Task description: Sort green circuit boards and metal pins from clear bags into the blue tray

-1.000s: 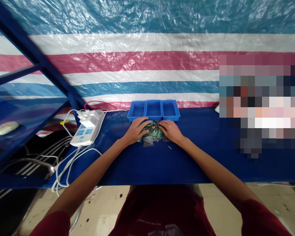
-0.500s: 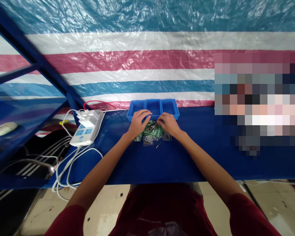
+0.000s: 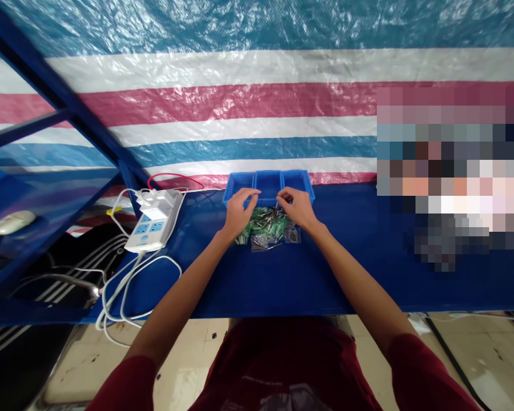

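In front of me a pile of small metal pieces and green packets [image 3: 268, 222] lies on the blue tabletop. Behind it stand three joined blue bins [image 3: 268, 198]. My left hand [image 3: 240, 210] is over the pile's left side by the left bin's front edge, its fingers stretched and thumb apart, with nothing visible in it. At the pile's back right, my right hand [image 3: 297, 205] has its fingers curled in a pinch near the right bin; whatever they hold is too small to make out. Small clear bags [image 3: 260, 244] lie along the pile's near side.
A white power strip [image 3: 148, 234] with plugged-in adapters stands to the left, its white cables [image 3: 124, 285] looping over the table edge. Blue metal framing [image 3: 98, 134] rises at the left. A striped plastic sheet [image 3: 240, 103] hangs behind the table. The right side is pixelated.
My right hand has moved slightly up and right, toward the right bin. My left hand has shifted a little. A thin metal piece in front of the pile now appears closer to the clear bag.
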